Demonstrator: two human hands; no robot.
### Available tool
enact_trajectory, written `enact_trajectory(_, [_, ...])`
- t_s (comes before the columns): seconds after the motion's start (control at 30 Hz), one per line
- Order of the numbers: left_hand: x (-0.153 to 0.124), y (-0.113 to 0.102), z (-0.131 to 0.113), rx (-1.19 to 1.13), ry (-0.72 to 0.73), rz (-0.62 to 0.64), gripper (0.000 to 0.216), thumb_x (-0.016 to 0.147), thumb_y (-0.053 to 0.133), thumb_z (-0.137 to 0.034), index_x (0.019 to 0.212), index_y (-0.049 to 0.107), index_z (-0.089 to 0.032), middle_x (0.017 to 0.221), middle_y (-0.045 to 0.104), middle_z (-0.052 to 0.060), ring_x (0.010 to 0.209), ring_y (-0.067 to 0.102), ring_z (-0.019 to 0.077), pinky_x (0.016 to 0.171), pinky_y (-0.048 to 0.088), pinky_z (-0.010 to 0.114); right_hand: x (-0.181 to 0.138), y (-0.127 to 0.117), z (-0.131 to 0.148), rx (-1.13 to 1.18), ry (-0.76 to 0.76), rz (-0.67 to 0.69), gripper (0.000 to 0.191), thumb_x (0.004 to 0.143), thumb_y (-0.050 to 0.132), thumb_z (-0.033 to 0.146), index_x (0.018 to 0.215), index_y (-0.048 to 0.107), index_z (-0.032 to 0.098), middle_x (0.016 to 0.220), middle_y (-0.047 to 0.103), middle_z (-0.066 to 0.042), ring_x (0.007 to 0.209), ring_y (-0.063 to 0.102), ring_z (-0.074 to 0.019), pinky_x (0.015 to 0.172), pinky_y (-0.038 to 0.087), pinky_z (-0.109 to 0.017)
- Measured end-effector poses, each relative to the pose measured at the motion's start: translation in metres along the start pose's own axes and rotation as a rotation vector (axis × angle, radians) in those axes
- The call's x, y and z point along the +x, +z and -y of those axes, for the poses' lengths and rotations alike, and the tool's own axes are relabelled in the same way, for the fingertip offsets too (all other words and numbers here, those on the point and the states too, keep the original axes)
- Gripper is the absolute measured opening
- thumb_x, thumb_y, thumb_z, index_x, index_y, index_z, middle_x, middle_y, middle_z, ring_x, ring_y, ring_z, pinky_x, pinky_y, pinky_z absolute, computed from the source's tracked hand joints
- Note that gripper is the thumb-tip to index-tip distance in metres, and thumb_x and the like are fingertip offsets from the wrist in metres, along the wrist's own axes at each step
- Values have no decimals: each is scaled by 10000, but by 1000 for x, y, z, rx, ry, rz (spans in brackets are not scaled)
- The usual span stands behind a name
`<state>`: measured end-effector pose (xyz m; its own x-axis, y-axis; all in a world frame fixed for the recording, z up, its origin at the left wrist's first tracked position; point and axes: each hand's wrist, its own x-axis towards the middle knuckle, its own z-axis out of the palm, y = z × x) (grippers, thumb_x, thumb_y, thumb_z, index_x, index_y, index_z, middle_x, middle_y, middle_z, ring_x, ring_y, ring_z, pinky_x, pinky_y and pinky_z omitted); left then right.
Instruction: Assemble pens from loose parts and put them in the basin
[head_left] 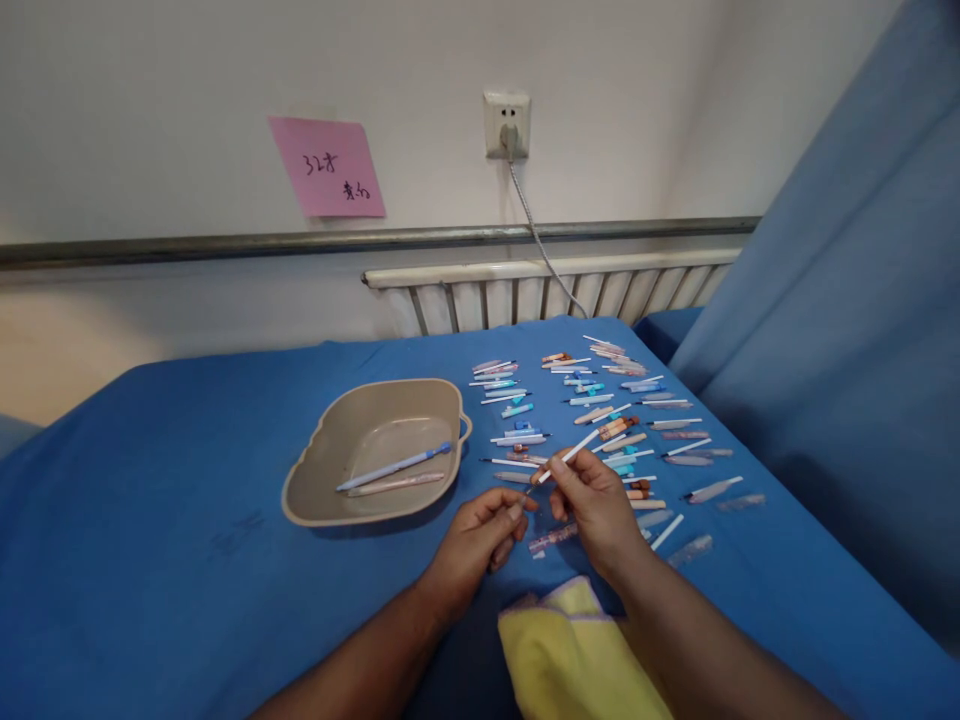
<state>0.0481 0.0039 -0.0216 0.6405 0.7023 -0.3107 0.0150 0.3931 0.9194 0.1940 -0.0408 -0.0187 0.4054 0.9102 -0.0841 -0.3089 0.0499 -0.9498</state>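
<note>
My right hand (596, 505) pinches a thin white pen refill (574, 453) that slants up and to the right. My left hand (480, 540) is closed round a clear pen barrel (504, 548), its fingertips meeting the refill's lower tip. Both hands hover just above the blue cloth (187, 520), right of a beige tray (330, 500). In the tray lie a blue pen (394, 467) and a pink pen (395, 485). Several pen parts (600, 420) lie spread in rows beyond and to the right of my hands.
A yellow cloth (570, 650) lies between my forearms at the near edge. A pink note (328, 167) sticks to the wall, and a cable (536, 240) hangs from a socket (507, 124) down behind a white radiator (547, 290). Blue fabric (840, 300) rises on the right.
</note>
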Motion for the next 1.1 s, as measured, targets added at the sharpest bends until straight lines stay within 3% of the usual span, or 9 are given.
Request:
enact_trajectory(0.43, [1,-2,2,22,42,11,345,736,664,-416,926,661,-129,642,619,13,441,479,75,425,336,195,-1,-1,3,-7,2,-1,316,756,638,483,752,586,171,705,690,-20,383,454,-59,376,310,-183])
enact_trajectory(0.73, [-1,0,-4,-174,-18,19,347,777,622,-437,928,611,-124,747,702,92,581,620,155,515,403,234,0,-1,3,53,26,-22,327,730,662,492,736,596,172,717,692,-15,381,446,-52,378,304,-183])
enact_trajectory(1.1, [1,-5,1,4,45,123,284,809,610,-393,936,635,-140,687,628,18,482,507,81,498,378,214,-1,-1,4,41,17,2,288,776,639,447,743,591,165,718,683,-16,390,443,-46,385,294,-175])
